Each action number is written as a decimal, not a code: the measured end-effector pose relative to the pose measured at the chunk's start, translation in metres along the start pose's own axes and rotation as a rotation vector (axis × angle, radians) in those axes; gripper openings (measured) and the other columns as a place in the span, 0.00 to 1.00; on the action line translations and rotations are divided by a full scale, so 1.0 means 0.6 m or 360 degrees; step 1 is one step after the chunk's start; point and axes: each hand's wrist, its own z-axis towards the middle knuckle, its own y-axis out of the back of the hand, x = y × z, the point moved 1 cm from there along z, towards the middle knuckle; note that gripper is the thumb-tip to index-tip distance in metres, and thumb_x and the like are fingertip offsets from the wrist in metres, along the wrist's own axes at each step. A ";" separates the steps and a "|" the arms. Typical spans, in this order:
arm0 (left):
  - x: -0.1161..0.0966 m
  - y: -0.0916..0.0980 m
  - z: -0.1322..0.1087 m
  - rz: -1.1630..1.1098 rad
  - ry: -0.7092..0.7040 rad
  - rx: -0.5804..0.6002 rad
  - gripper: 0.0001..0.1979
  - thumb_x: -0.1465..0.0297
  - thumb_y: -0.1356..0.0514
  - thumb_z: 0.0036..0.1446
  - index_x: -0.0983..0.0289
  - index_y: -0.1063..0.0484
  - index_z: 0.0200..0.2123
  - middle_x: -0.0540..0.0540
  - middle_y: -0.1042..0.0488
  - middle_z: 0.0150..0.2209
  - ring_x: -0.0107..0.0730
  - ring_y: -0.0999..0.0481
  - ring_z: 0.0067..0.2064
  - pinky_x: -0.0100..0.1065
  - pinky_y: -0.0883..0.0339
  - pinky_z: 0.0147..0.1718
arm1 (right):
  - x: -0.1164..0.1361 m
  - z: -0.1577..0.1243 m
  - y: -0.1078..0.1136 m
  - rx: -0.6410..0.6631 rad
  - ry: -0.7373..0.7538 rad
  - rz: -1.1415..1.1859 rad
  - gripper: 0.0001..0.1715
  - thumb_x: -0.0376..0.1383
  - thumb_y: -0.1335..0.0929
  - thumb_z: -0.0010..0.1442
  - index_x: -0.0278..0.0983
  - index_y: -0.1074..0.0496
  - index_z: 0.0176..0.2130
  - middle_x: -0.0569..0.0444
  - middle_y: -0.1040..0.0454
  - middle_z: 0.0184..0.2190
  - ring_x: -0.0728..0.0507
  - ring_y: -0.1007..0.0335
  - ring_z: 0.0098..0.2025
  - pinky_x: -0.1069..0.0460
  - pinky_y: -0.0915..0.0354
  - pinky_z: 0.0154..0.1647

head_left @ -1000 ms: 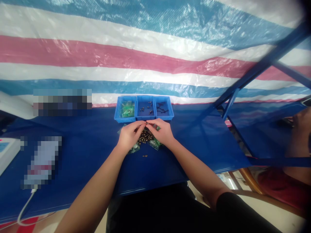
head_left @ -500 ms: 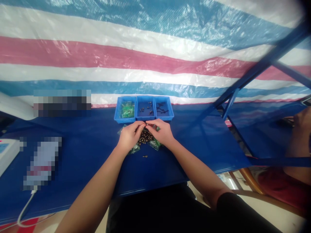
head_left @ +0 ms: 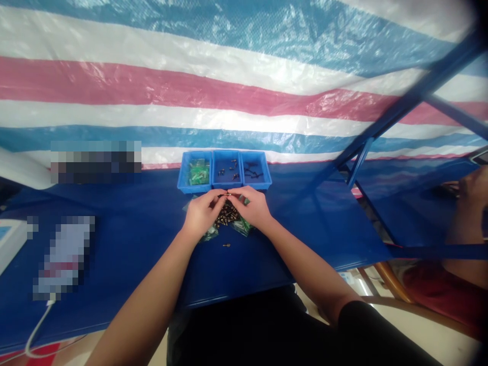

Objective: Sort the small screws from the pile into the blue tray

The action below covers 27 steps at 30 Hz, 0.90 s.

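Observation:
My left hand [head_left: 201, 213] and my right hand [head_left: 253, 207] meet fingertip to fingertip over a pile of small brass-coloured parts [head_left: 226, 215] on the blue table [head_left: 125, 229]. Both hands are closed in a pinch on one small part [head_left: 227, 194] held between them. Green plastic bags [head_left: 244, 226] lie under and beside the pile. One loose part [head_left: 226, 245] lies nearer to me. Just behind the hands stand three blue bins: the left bin [head_left: 185, 175] holds green pieces, the middle bin [head_left: 227, 179] brass parts, the right bin [head_left: 266, 175] dark parts.
A white device [head_left: 9, 239] with a cable [head_left: 36, 330] sits at the table's left edge. A striped tarpaulin [head_left: 229, 91] hangs behind. A blue metal frame [head_left: 396, 112] slants at the right. Another person [head_left: 467, 229] is at the far right.
Hardly anything: both hands stay pinched together over the pile, with only a slight shift of the view.

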 end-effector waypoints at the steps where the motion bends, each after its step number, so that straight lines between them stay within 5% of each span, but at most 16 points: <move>1: 0.000 0.000 0.000 0.0008 -0.0004 0.0006 0.12 0.62 0.43 0.63 0.61 0.25 0.43 0.47 0.29 0.24 0.23 0.30 0.25 0.25 0.36 0.28 | 0.001 0.000 0.000 0.0002 0.0002 -0.0004 0.11 0.39 0.31 0.61 0.40 0.22 0.43 0.52 0.21 0.36 0.48 0.27 0.33 0.52 0.28 0.36; 12: -0.004 0.002 0.000 0.0024 0.0041 0.0062 0.14 0.61 0.45 0.64 0.61 0.23 0.44 0.54 0.19 0.38 0.31 0.21 0.35 0.28 0.29 0.40 | 0.005 0.002 0.002 -0.0001 -0.0008 0.0006 0.12 0.39 0.31 0.60 0.40 0.22 0.43 0.52 0.21 0.36 0.48 0.27 0.32 0.52 0.28 0.35; 27: -0.007 0.003 0.001 0.0048 0.0029 0.0043 0.14 0.62 0.44 0.64 0.61 0.23 0.44 0.54 0.19 0.37 0.31 0.21 0.34 0.29 0.30 0.37 | 0.004 0.001 -0.001 0.0065 -0.0123 0.0164 0.13 0.41 0.32 0.61 0.39 0.24 0.44 0.51 0.21 0.39 0.47 0.25 0.36 0.52 0.28 0.37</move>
